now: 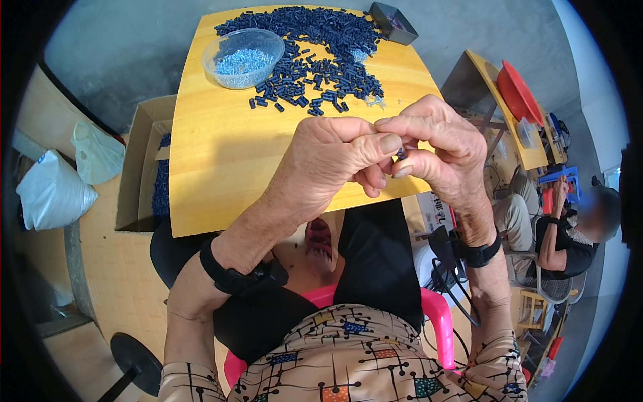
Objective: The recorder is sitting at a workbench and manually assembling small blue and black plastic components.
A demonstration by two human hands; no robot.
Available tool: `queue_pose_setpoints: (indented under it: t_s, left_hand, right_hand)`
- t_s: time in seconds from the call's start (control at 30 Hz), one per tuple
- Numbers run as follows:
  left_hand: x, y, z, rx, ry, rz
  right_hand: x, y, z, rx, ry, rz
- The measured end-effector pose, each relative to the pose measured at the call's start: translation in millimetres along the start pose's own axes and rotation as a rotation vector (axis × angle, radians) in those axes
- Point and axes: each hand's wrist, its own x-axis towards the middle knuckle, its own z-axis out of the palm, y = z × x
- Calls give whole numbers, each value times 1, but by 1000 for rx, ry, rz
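Head view: both hands are held together above the near right part of the yellow bench (pixel 224 167), with the near edge passing beneath them. One small dark piece (pixel 400 155) is gripped between the thumb and fingers of the right hand (pixel 445 144); the left hand (pixel 321 157) is closed, its thumb pressed toward its forefinger, and whether anything is pinched there cannot be told, as the fingertips of the two hands overlap. Open room is left across the near half of the bench, and a bare strip is seen along its right edge, beside the pile. The far edge is crowded by one broad pile of dark pieces (pixel 308 30), too many to be counted, its stragglers being spread toward the middle. One clear round tub (pixel 231 44), partly filled with pale blue pins (pixel 242 62), is set near the left edge, touching the pile. One black box (pixel 404 35) is placed at the far right corner. Two small clusters of loose silvery bits are seen by the pile, one at its right side (pixel 360 55) and one at its near right end (pixel 376 102). Beside the left edge, one cardboard box (pixel 132 167) is stood, with more dark pieces (pixel 161 181) held inside.
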Motion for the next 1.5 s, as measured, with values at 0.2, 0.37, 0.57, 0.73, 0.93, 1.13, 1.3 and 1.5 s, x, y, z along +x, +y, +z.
queue_pose_setpoints:
  t_s: [0.2,0.37,0.57,0.73,0.93,1.13,1.3,1.5]
  left_hand:
    - [0,-8,1,-179,-37,-45]
    - [1,-8,1,-137,-63,-62]
    - [1,-8,3,40,12,7]
    - [1,-11,6,-14,7,11]
    - [-4,-10,12,-76,-83,2]
    - [-14,-5,25,-310,-97,4]
    - [-23,-1,31,-493,-128,-42]
    - [-30,-3,43,-595,-57,-119]
  right_hand:
    - [-3,-3,0,-46,53,11]
    - [-4,-2,-3,-95,49,-26]
    - [-4,-3,-2,-165,-9,-41]
    - [-6,-4,5,-25,3,87]
    - [-18,1,14,231,34,200]
    - [-17,6,21,315,101,-46]
    - [-10,-9,25,245,108,-122]
    - [-13,-16,23,244,102,-61]
